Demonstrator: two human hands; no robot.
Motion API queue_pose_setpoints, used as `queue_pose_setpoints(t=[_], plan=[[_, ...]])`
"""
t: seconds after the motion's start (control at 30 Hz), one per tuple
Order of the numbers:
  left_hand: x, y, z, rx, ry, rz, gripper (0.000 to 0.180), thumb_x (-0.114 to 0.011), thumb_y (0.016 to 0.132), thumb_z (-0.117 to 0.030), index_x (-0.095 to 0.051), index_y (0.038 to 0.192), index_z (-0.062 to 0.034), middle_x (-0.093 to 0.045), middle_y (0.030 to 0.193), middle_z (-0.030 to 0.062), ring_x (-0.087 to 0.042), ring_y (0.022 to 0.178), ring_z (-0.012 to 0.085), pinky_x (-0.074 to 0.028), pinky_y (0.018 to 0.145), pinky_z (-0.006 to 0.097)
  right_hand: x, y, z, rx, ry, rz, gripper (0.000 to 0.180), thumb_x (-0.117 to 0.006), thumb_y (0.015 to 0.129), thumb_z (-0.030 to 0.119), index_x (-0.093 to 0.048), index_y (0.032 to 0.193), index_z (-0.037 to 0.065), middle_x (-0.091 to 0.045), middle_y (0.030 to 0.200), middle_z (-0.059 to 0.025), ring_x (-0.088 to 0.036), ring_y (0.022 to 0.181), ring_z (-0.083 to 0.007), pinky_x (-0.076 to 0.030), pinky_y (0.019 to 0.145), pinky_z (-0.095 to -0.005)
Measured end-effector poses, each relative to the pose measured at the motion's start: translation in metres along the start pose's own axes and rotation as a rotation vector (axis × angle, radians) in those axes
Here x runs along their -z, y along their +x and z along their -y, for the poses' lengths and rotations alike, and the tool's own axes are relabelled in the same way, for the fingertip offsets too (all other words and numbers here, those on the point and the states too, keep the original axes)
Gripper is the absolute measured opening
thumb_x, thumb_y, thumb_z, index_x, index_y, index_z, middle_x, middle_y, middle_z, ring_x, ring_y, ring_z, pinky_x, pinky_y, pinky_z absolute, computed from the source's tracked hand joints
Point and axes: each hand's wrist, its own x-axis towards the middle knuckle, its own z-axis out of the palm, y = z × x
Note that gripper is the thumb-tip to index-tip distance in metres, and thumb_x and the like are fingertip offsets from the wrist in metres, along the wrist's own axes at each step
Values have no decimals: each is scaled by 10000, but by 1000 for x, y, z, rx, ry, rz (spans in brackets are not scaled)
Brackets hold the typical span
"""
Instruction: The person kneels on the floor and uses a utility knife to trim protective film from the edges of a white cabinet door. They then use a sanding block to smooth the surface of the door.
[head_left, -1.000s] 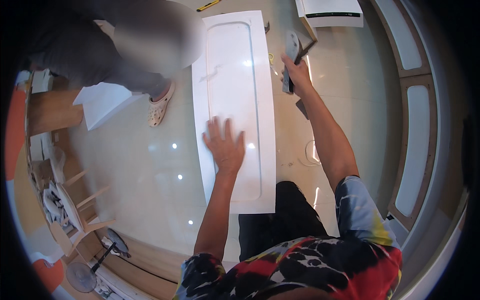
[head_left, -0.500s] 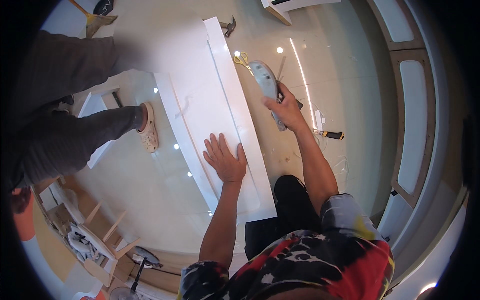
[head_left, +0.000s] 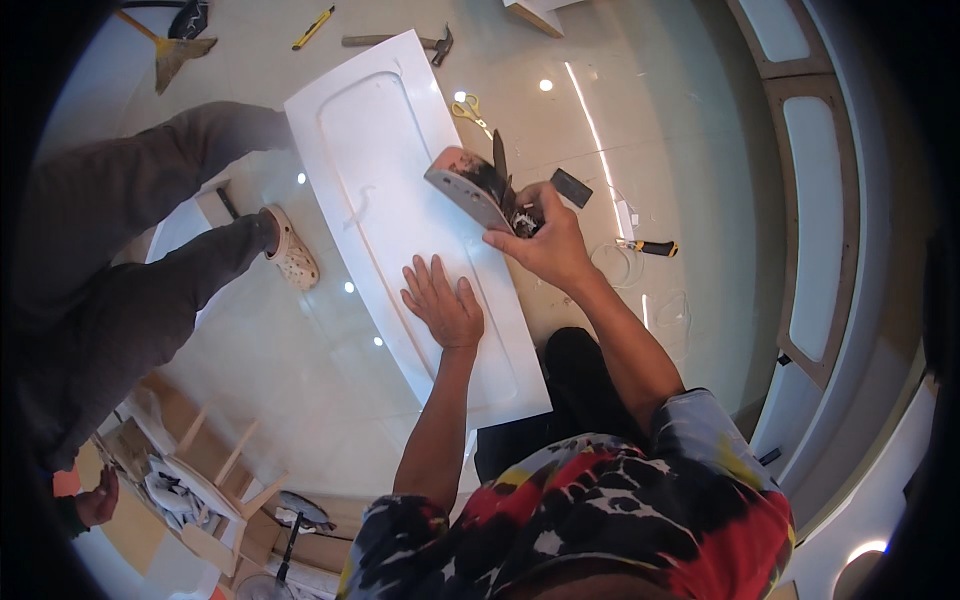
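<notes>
A long white panel (head_left: 405,190) with a rounded, grooved outline lies in front of me. My left hand (head_left: 445,305) rests flat on its near half, fingers spread and holding nothing. My right hand (head_left: 545,235) is closed around the rear part of what looks like a metal hand plane (head_left: 472,190), held up over the panel's right edge. The tool has a flat grey side with small holes, a worn reddish and black body, and a thin dark strip sticking up. Pale bits show beside my fingers. The hand covers its rear end.
Yellow scissors (head_left: 470,110), a hammer (head_left: 440,44), a yellow cutter (head_left: 314,28), a dark rectangular block (head_left: 571,188) and a black-and-yellow handled tool (head_left: 655,248) lie on the floor. Another person's clog-shod foot (head_left: 292,250) stands left of the panel. White-inset frames (head_left: 815,220) line the right side.
My right hand has brought the hand plane leftward over the panel and turned it. The panel's far end, blurred over before, now shows. My left hand stays flat on the panel.
</notes>
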Motion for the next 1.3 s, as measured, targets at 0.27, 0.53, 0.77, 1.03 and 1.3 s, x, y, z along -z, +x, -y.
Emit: queue_pose_setpoints(t=[0.27, 0.53, 0.77, 1.03, 1.3], plan=[[51, 3, -40, 262, -1217, -58, 496, -451, 1038, -293, -398, 1414, 25, -471, 1404, 239, -436, 1343, 363, -364, 1105, 477, -14, -86, -1, 68, -2, 65, 522, -910, 673, 273, -548, 956, 25, -684, 881, -149, -678, 776, -229, -543, 736, -337], [94, -9, -85, 402, -1578, -7, 335, -654, 961, -241, -542, 1069, 56, -646, 911, 117, -692, 821, 215, -581, 700, 327, -5, -140, 13, 87, 59, 210, 411, -829, 764, 198, -600, 1050, 12, -687, 910, -151, -667, 789, -215, -527, 733, -330], [104, -21, -85, 411, -1625, 38, 399, -624, 972, -342, -527, 1046, 38, -626, 867, 103, -693, 758, 219, -587, 610, 317, 9, -164, 21, -102, 112, 285, 235, -706, 861, 63, -667, 1071, -34, -714, 979, -133, -678, 859, -199, -516, 808, -319], [106, -29, -86, 301, -1623, 197, 360, -630, 967, -322, -538, 1038, 19, -610, 891, 113, -679, 754, 214, -607, 679, 346, 19, -169, 29, 6, 49, 234, 125, -666, 867, 84, -681, 904, -35, -677, 918, -213, -664, 849, -371, -516, 749, -374], [109, -10, -84, 383, -1477, 115, 455, -557, 977, -463, -409, 1193, -91, -544, 864, 75, -644, 687, 189, -602, 685, 367, 83, -183, -5, -77, 679, 358, 184, -648, 939, 144, -646, 1005, -28, -569, 1338, -190, -641, 1105, -318, -493, 951, -372]])
